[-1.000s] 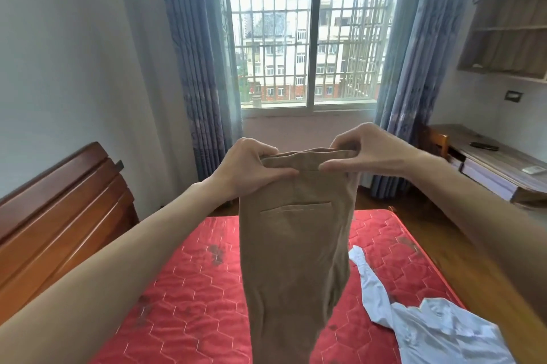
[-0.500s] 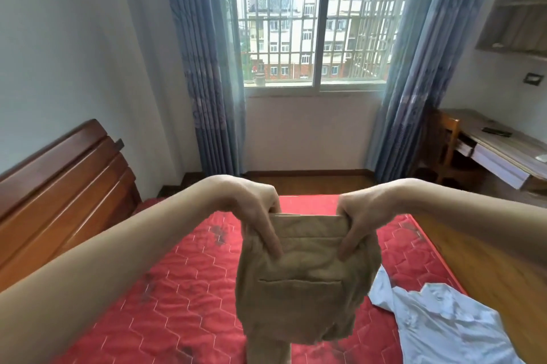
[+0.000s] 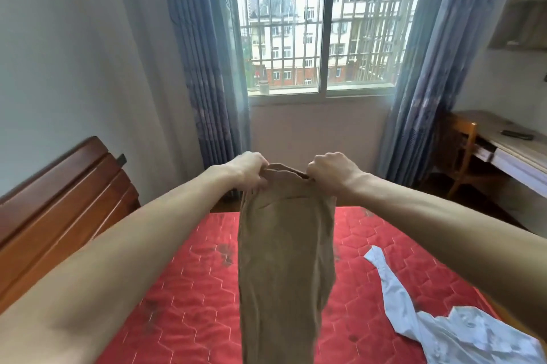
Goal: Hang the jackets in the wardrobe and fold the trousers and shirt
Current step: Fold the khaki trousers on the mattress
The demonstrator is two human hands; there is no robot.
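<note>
Both hands, left and right, grip trousers waistband; legs hang.

Matt tan cloth trousers; glossy wood headboard

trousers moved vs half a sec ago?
Yes. The trousers have been lifted off the red mattress: their waistband now sits above its far edge, and they hang straight, no longer bunched.

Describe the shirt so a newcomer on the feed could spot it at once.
Start at the red quilted mattress filling the lower part of the view. Near its right edge, toward the bottom right corner, lies the shirt, crumpled, one sleeve stretched toward the window. It is pale bluish white and lying loose, unlike the tan trousers, which hang from both hands.
</note>
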